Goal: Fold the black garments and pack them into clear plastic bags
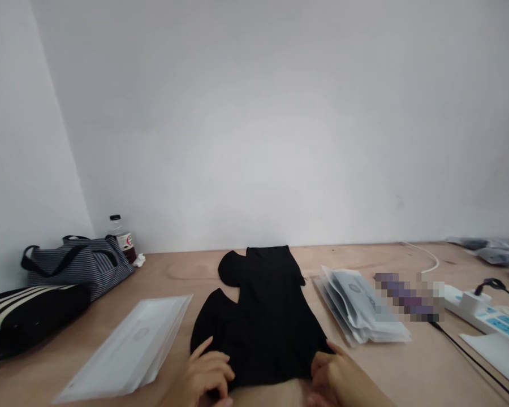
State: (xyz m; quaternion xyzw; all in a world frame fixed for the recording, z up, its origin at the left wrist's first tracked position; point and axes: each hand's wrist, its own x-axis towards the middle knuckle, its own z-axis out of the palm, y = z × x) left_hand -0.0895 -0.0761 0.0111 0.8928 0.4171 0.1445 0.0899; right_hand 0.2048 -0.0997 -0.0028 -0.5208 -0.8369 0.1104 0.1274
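A black cloth piece (pixel 271 316) lies flat on the table before me, with two rounded flaps along its left side and a straight far edge. My left hand (pixel 207 373) is at its near left corner, fingers curled over the fabric and closed on the edge. At the near right corner, my right hand (pixel 335 376) pinches the cloth between bent fingers. Both thumbs are partly cut off by the bottom of the view. Left of the cloth is a small stack of frosted plastic bags (pixel 129 345). Another pile of frosted bags (pixel 360 308), with grey contents, sits to its right.
A striped bag (pixel 110 271), a black pouch with white stripes (pixel 34 316) and a bottle (pixel 125 240) stand at the left. On the right are a power strip (pixel 500 322), a black cable (pixel 470 353) and a blurred-out object (pixel 407 297). A wall (pixel 280 141) backs the wooden table.
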